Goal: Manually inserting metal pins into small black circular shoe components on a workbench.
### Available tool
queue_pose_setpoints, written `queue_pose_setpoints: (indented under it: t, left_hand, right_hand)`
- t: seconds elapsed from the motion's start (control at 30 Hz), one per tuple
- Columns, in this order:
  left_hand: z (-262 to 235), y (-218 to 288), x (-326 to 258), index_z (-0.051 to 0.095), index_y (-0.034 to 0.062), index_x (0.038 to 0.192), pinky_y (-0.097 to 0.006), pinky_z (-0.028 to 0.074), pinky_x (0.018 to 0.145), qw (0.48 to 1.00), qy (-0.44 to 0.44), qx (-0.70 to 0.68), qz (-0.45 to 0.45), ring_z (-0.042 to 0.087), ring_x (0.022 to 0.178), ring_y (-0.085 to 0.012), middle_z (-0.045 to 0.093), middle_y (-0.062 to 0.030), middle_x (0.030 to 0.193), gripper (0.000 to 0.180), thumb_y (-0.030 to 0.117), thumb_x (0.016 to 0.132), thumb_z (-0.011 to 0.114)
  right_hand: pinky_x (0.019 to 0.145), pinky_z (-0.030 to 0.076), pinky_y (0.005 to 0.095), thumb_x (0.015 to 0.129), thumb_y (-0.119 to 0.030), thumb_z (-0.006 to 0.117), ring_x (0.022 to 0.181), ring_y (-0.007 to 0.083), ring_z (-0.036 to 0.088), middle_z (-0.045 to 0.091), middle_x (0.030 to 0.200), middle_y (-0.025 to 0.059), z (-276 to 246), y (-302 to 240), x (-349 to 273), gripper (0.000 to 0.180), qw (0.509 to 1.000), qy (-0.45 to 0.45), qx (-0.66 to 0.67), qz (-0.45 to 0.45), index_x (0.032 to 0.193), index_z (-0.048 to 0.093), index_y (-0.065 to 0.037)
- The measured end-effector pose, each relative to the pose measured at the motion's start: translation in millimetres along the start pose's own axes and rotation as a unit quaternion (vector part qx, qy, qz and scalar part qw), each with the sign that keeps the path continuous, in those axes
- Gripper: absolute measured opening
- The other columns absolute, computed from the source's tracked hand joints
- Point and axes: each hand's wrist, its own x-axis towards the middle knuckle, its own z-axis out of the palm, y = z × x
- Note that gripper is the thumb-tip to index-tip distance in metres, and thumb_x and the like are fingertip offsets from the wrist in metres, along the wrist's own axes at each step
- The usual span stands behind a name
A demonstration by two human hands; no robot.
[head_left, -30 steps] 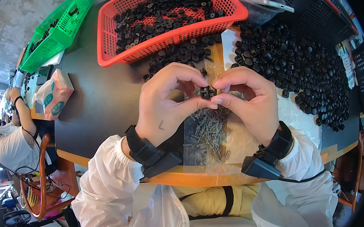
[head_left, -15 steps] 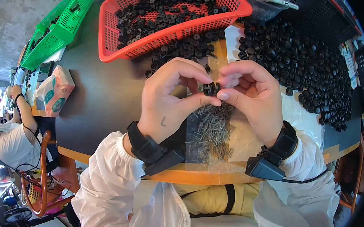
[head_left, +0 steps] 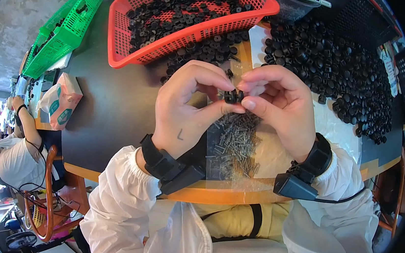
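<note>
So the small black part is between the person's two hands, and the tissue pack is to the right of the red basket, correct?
Not quite: the head view shows the tissue pack to the left of the red basket. The small black part is indeed between the left hand and right hand.

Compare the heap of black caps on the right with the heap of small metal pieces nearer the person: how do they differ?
Colour: the black caps are dark; the metal pieces are silvery grey.
Shape: the caps look broad and round; the metal pieces are short and thin.
Spread: the caps cover more of the table than the metal pieces.
Shared: both lie in loose heaps.
</note>
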Motion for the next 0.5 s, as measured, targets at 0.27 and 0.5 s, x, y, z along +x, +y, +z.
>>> queue_pose_setpoints:
  t: [0.27, 0.5]
  left_hand:
    - [-0.9, 4.2, 2.1, 0.065, 0.0042, 0.091, -0.03, 0.048, 0.081, 0.984, 0.012, 0.138, 0.113, 0.06, 0.09, -0.0188, 0.058, -0.009, 0.1, 0.034, -0.004, 0.065, 0.084]
    - [0.6, 9.5, 5.0, 0.069, 0.0065, 0.091, -0.026, 0.047, 0.072, 0.978, 0.004, 0.158, 0.133, 0.058, 0.081, -0.0156, 0.059, -0.0059, 0.093, 0.037, 0.009, 0.062, 0.09]
  right_hand:
    - [0.088, 0.052, 0.0267, 0.089, -0.002, 0.069, 0.095, 0.0123, 0.063, 0.062, 0.105, 0.0047, -6.4, -5.4, 6.1, 0.031, 0.992, -0.089, -0.038, 0.078, 0.12, 0.062, 0.001]
    - [0.082, 0.051, 0.0258, 0.089, -0.005, 0.07, 0.088, 0.0121, 0.062, 0.062, 0.102, 0.0054, -14.3, -3.2, 7.0, 0.029, 0.983, -0.141, 0.01, 0.121, 0.117, 0.065, 0.003]
